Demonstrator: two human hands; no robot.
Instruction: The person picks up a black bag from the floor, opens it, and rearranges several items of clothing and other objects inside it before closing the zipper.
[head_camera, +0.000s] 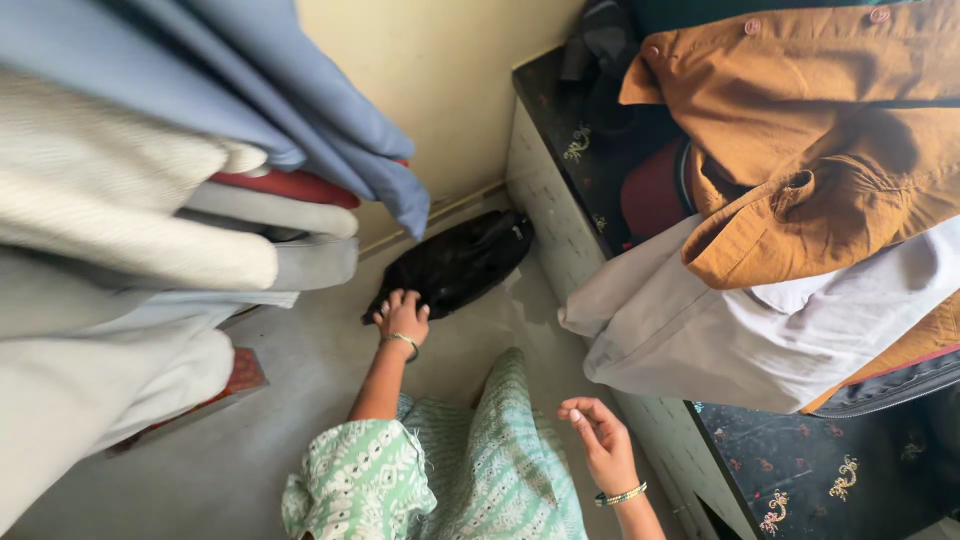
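My left hand (402, 316) reaches down to the floor and rests its fingers on the near end of a black bag (460, 262) that lies by the wall. It touches the bag's edge; a full grip is not visible. My right hand (600, 440) hovers lower right, palm up, fingers loosely spread and holding nothing, close to the side of a black patterned bed (830, 470). Both wrists wear bangles. My green printed garment (460, 470) fills the bottom middle.
A stack of folded clothes (150, 200) in blue, white, red and grey looms at the left. On the bed lie a brown shirt (830, 150) and white cloth (720, 330). The grey floor (300, 400) runs between them to a cream wall (450, 80).
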